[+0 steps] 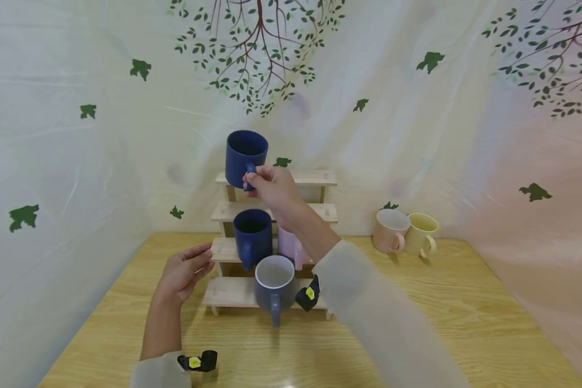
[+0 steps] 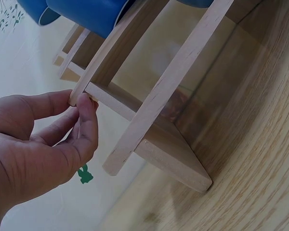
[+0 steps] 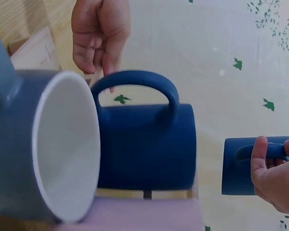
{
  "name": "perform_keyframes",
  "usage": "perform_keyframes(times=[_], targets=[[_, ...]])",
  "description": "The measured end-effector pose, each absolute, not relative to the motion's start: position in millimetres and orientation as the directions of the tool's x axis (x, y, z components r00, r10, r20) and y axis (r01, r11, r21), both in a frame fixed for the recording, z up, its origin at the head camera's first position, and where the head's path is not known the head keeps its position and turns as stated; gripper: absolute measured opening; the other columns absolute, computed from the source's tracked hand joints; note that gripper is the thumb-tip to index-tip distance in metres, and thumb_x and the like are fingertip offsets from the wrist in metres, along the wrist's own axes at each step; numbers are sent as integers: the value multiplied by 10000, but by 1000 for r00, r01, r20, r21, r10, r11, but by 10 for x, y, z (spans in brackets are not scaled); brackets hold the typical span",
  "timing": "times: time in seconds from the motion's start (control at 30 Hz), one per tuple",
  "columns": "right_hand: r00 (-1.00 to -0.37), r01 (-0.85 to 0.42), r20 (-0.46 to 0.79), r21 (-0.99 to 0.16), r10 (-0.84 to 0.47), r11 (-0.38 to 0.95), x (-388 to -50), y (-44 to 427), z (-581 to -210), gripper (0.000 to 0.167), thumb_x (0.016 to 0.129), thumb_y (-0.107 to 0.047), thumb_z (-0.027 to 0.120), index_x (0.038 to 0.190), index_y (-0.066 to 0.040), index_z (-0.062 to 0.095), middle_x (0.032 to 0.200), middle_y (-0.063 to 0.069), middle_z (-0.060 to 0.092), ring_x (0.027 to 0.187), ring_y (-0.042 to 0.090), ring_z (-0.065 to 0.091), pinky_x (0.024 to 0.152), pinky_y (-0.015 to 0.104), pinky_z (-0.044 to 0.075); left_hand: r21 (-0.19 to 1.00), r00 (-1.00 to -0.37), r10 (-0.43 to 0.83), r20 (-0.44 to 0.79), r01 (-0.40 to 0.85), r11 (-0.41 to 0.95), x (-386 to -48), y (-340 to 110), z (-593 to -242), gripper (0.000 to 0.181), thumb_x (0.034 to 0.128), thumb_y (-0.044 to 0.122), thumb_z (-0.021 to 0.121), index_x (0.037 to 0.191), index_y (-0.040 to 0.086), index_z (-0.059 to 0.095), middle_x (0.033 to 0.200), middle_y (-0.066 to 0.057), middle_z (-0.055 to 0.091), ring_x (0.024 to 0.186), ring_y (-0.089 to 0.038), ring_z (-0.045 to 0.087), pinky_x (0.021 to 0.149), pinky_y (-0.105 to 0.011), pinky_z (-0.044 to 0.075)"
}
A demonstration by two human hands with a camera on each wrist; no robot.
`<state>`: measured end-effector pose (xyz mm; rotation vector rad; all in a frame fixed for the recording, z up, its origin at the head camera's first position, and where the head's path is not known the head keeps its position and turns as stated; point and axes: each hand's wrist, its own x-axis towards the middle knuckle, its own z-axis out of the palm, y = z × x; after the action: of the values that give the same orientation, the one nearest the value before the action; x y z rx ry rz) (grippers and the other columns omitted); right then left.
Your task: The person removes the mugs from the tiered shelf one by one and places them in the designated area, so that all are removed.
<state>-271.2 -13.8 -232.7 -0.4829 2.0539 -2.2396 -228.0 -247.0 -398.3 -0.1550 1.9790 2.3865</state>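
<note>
My right hand (image 1: 276,194) grips the handle of a dark blue mug (image 1: 244,156) in front of the top board of a stepped wooden rack (image 1: 228,291). Whether that mug touches the board cannot be made out. With thumb and fingers, my left hand (image 2: 48,144) pinches the left end of a lower board. On that board another dark blue mug (image 1: 252,237) stands upright beside a pink mug (image 1: 286,242), which my right forearm partly hides. A grey mug (image 1: 274,280) with a white inside sits on the lowest board, its handle facing me.
At the back right of the wooden table (image 1: 393,318) stand a peach mug (image 1: 390,231) and a yellow mug (image 1: 422,234), side by side. Behind the rack hangs a pale curtain (image 1: 344,134) printed with leaves and branches.
</note>
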Motion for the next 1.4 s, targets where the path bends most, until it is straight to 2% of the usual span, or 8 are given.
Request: perform_keyframes(times=[0.3,0.53,0.73,1.03,1.4], targets=[[-954,-233,246,-968,-171,-94,-2752,275,-2185,226,1054,-52,556,1172,124,634,1034,160,626,922,227,656,891,306,601,978,-995,-35,-94,-85,-190,-2290,-2477,-3979,513,1043,65,591,1504,-80,421,1291,-62,529,981,-95,625,921,-223,561],[-966,-214,224,-973,-132,-91,-2797,637,-2163,273,1065,-56,528,1250,134,596,1057,152,598,1038,326,643,903,295,593,979,-995,-35,-89,-81,-189,-2290,-2479,-3971,511,1041,60,593,1499,-89,422,1257,-46,549,972,-93,626,914,-221,563],[-971,-222,226,-974,-80,-52,-2841,935,-2178,287,1077,-70,507,1260,141,573,1075,152,577,998,266,626,935,307,579,979,-995,-34,-90,-82,-189,-2283,-2486,-3969,512,1042,63,593,1497,-93,419,1243,-40,553,971,-91,625,914,-218,562],[-963,-269,269,-963,-27,14,-2859,1442,-2257,330,1077,-87,506,1277,174,540,1070,145,562,1001,215,594,900,222,571,976,-994,-34,-101,-92,-199,-2287,-2464,-3989,504,1045,59,584,1500,-83,423,1242,-38,572,989,-88,628,924,-223,560],[-967,-245,252,-962,40,118,-2836,1971,-2447,358,1079,-103,508,1305,175,518,1083,122,571,1016,187,612,876,186,570,974,-995,-34,-95,-86,-209,-2280,-2480,-4004,508,1043,59,587,1502,-85,420,1222,-33,599,998,-93,632,921,-223,561]])
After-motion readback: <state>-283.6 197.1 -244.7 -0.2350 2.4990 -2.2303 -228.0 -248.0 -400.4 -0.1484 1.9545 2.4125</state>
